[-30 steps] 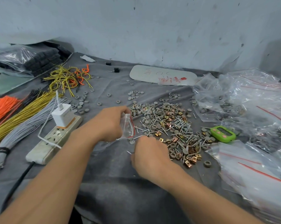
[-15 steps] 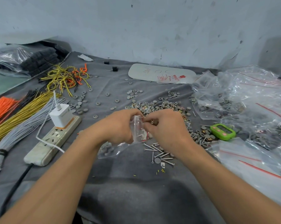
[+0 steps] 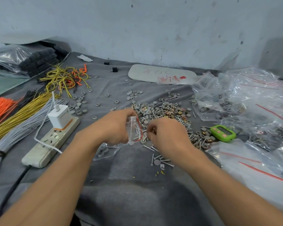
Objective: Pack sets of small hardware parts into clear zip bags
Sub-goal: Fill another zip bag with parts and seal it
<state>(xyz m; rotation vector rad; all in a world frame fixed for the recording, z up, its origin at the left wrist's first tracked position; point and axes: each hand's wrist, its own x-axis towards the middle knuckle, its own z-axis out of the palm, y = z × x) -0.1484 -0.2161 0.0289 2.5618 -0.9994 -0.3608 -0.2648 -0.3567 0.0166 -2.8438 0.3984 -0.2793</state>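
Your left hand (image 3: 116,126) pinches the small clear zip bag with the red seal line (image 3: 135,130), holding its mouth open toward 3 o'clock. Your right hand (image 3: 168,136) is just beside that mouth with its fingers bunched together; I cannot tell whether they pinch a part. This set looks only partly filled. At 1 o'clock from your hands, the loose pile of silver screws, grey round caps and brass clips (image 3: 162,115) is large, so much packing is left. At 3 o'clock, the heap of filled clear bags (image 3: 251,111) suggests many sets are done.
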